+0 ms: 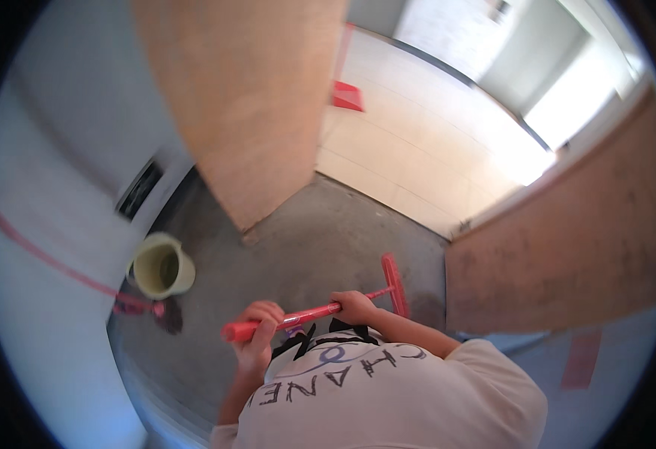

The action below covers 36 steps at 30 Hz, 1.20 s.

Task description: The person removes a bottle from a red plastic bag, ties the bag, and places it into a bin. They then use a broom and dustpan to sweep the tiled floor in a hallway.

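A long red pole [308, 315] crosses in front of my body, and both my hands are wrapped around it. My left hand [257, 331] grips it close to its top end. Further down the pole, my right hand [355, 307] holds it just in front of my shirt. At the far end is a narrow red head [395, 283], low over the concrete floor [305, 236] to my right. Whether it is a broom or a floor scrubber, I cannot tell. Its underside is hidden.
A pale yellow bucket [147, 269] stands by the left wall, some dark contents inside. Near it, a pink-handled broom or mop [61, 268] leans on the wall. A wooden door [249, 101] stands ajar. Beyond the doorway, a red dustpan [348, 96] rests on pale tiles [412, 140].
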Each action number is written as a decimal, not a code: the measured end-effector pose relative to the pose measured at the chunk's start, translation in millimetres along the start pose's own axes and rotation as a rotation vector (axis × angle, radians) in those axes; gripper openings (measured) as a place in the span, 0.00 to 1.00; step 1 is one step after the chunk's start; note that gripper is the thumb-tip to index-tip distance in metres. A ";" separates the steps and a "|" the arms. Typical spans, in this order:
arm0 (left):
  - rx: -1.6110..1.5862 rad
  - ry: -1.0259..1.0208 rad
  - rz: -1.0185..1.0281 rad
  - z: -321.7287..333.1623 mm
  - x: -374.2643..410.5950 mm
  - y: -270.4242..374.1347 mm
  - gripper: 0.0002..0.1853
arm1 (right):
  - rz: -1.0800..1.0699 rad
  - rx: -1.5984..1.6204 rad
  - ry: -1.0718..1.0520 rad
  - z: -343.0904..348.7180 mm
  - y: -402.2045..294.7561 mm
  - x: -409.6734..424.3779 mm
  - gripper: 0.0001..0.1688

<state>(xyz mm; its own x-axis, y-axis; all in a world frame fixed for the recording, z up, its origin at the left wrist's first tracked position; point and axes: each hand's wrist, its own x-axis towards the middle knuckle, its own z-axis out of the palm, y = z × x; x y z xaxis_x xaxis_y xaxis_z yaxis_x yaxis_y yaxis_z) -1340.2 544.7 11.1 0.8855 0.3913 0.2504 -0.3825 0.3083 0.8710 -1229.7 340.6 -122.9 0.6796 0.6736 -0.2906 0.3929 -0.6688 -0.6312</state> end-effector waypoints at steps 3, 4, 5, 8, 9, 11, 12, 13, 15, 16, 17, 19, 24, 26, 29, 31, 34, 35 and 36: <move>0.042 -0.076 -0.044 -9.1 22.6 -12.5 0.06 | 0.063 -0.010 0.053 1.0 7.4 9.1 0.08; 0.055 -0.108 -0.054 -8.1 37.1 -22.8 0.06 | 0.077 -0.012 0.072 -3.8 16.0 16.3 0.08; 0.063 -0.174 -0.046 -5.1 55.3 -33.4 0.06 | 0.089 -0.005 0.120 -12.5 25.0 24.3 0.08; 0.121 -0.350 -0.047 10.7 110.6 -52.7 0.05 | 0.126 0.047 0.230 -35.9 47.0 45.4 0.07; 0.148 -0.408 -0.044 24.1 132.5 -57.4 0.06 | 0.141 0.065 0.268 -46.4 60.2 53.5 0.07; 0.202 -0.499 -0.027 52.0 172.0 -70.7 0.07 | 0.169 0.107 0.308 -71.0 82.8 68.9 0.06; 0.226 -0.527 0.001 65.5 192.3 -77.3 0.08 | 0.173 0.120 0.313 -90.2 90.6 80.5 0.06; 0.250 -0.554 0.028 78.1 210.0 -84.8 0.08 | 0.177 0.132 0.317 -105.7 99.5 90.6 0.06; 0.261 -0.546 0.027 100.6 247.2 -100.7 0.09 | 0.121 0.129 0.355 -134.3 120.6 114.6 0.07; 0.268 -0.543 0.033 113.9 267.6 -108.9 0.09 | 0.103 0.128 0.365 -152.2 132.8 128.2 0.07; 0.285 -0.549 0.059 128.7 286.4 -117.0 0.10 | 0.086 0.127 0.375 -170.2 144.6 141.3 0.08; 0.333 -0.560 0.105 157.5 323.3 -127.5 0.11 | 0.048 0.136 0.412 -215.9 159.9 171.4 0.07; 0.208 -0.813 0.128 259.9 414.9 -156.1 0.12 | -0.030 0.196 0.604 -327.6 199.2 229.5 0.06; 0.222 -0.957 0.150 302.1 438.4 -169.9 0.12 | -0.095 0.216 0.701 -367.9 210.4 239.1 0.06; 0.334 -1.171 0.269 353.9 471.0 -211.1 0.11 | -0.152 0.293 0.816 -410.6 224.9 244.6 0.11; 0.291 -1.216 0.212 386.8 482.5 -249.8 0.11 | -0.216 0.526 0.822 -420.4 251.3 241.1 0.14; 0.349 -1.328 0.176 416.8 501.5 -322.6 0.11 | -0.301 0.939 0.963 -432.7 277.3 228.7 0.15; 0.384 -1.376 0.173 425.1 508.6 -342.6 0.11 | -0.221 0.916 1.011 -426.8 290.5 228.4 0.14; 0.434 -1.454 0.129 437.1 515.4 -354.0 0.14 | -0.132 0.891 1.060 -417.0 308.9 226.9 0.12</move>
<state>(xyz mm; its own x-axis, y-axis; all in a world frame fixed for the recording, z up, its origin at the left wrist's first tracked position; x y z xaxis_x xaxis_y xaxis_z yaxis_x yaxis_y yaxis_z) -633.1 258.3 16.7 0.4353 -0.8515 0.2922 -0.5999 -0.0324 0.7994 -695.8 155.6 -84.0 0.9666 -0.1102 0.2312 0.2400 0.0745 -0.9679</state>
